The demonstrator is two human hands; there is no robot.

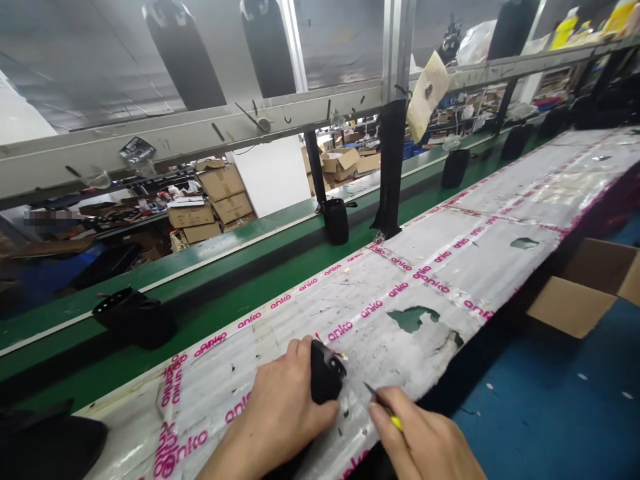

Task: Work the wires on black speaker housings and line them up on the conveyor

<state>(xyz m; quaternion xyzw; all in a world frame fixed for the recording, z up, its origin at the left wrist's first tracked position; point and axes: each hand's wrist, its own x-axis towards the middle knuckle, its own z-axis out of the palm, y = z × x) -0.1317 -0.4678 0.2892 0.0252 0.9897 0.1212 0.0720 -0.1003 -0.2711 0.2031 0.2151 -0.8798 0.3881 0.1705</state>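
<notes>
My left hand (293,400) is wrapped around a black rounded object (324,377), which it holds on the white covered bench. Small red, white and yellow wire ends (340,356) stick out at the object's top. My right hand (417,427) is closed on a slim pointed tool (396,422) with a dark tip and a bit of yellow on its handle. The tip points towards the black object but stays apart from it. Most of the tool is hidden by my fingers, so its exact kind cannot be made out.
Beyond the bench (300,313) runs a green conveyor belt (220,273) carrying black cylinders (336,221). A dark post (391,167) stands at the bench's far edge, below a metal rail (310,110). An open cardboard box (573,307) is at right. The bench covering is torn in places.
</notes>
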